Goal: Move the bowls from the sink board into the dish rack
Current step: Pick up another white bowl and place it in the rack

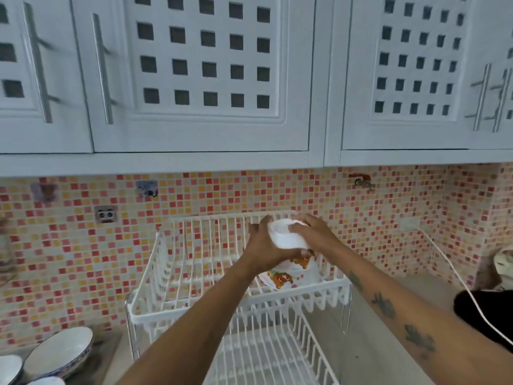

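Observation:
Both my hands grip one white bowl (286, 238), turned upside down, over the upper tier of the white wire dish rack (177, 273). My left hand (263, 247) wraps its left side and my right hand (313, 232) covers its right side. Right beneath it, in the rack's upper tier, sits a white bowl with orange and green print (288, 273). The two appear to touch. At the bottom left, on the sink board (108, 354), lie more bowls: a large white one with a blue rim (59, 351) and parts of two others (9, 368).
The rack's lower tier (266, 354) shows below my arms. White wall cabinets (200, 79) hang low above the rack. A white cable (455, 276) runs across the counter at right, beside a black object (483, 315). Mosaic tiles (69, 259) cover the wall.

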